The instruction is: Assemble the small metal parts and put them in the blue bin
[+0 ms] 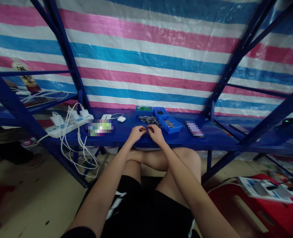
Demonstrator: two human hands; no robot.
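Observation:
My left hand [137,132] and my right hand [155,133] meet fingertip to fingertip just above the front of the blue table [121,135]. Both have thumb and fingers pinched together; whatever lies between them is too small to make out. Right behind the hands is a loose heap of small dark and silvery metal pieces [150,120]. A blue bin [173,129] with shiny small metal parts stands to the right of the heap. Behind it sits another blue bin [160,110] with dark contents, and a third blue bin [137,111] holds green pieces.
A power strip [69,127] with plugs and tangled white cables [83,158] hangs over the table's left side. Nearby lie a white earphone case [121,119] and a blurred-out phone-like item [99,127]. Another blurred item [194,129] lies right. Blue frame posts [225,62] flank the table.

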